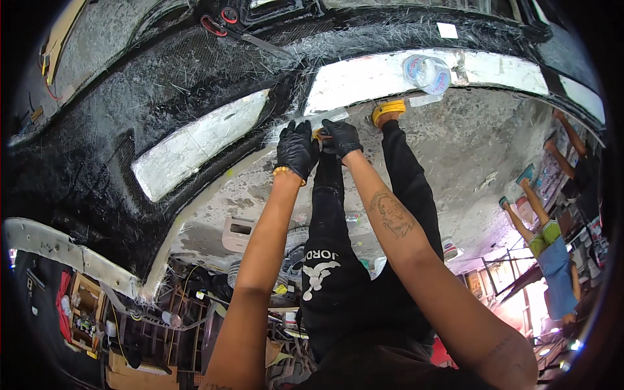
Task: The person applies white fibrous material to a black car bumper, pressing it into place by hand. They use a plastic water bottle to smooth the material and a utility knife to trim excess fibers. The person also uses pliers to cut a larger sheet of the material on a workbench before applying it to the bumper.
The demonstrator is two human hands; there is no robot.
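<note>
Your left hand (pixel 297 148) is lying fingers-extended and your right hand (pixel 341 136) is curling, its pinch indiscernible, by the translucent strip (pixel 335 116) at twelve o'clock along the black panel (pixel 182 84). It is probably behaving lightly, flexibly; you are best holding its ends.

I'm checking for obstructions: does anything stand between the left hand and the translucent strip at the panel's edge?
Nothing visible does: the gloved left hand appears to touch the translucent strip directly, at the edge of the black panel. The red-handled scissors lie farther up the panel, out of the way.
</note>
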